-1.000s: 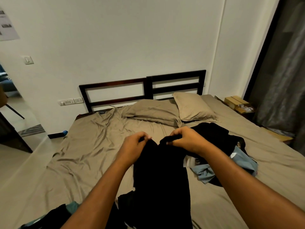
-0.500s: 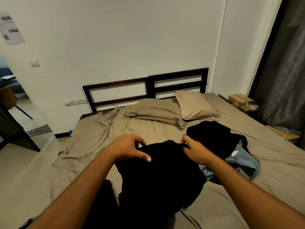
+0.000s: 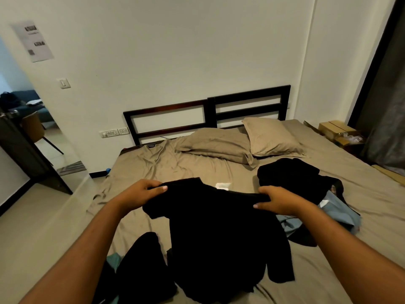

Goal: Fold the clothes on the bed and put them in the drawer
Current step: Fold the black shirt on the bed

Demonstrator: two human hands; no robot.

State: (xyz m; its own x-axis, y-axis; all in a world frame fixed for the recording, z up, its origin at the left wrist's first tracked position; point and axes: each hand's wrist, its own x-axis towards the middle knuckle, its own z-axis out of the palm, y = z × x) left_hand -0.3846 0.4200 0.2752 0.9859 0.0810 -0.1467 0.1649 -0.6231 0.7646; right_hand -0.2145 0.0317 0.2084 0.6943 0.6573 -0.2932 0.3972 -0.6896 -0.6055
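The bed (image 3: 192,165) fills most of my view, its tan sheet rumpled toward the left. A dark curtain (image 3: 385,119) hangs at the far right, and a dark slatted headboard (image 3: 210,116) stands against the white wall. The black shirt (image 3: 221,229) lies spread over the middle of the sheet in front of me. Its top edge is stretched between my hands, and its body and one sleeve trail toward me. Two tan pillows (image 3: 219,145) lie side by side under the headboard, touching. A black heap (image 3: 289,174) sits on the sheet just beyond my right hand, and a blue garment (image 3: 339,212) lies beside the heap, close to my right forearm. Another black garment (image 3: 140,262) lies at the lower left beside the shirt, with a bit of teal cloth (image 3: 112,260) at its left edge. Cardboard boxes (image 3: 335,128) stand past the bed's far right corner. My left hand (image 3: 140,194) is closed on the shirt's left shoulder, thumb on the near side and fingers wrapped behind the cloth. My right hand (image 3: 281,200) clasps the right shoulder the same way. A white label (image 3: 222,185) shows at the collar, between my hands. On the wall to the left are a paper sheet (image 3: 32,41), a socket strip (image 3: 114,133) and a switch (image 3: 63,83)
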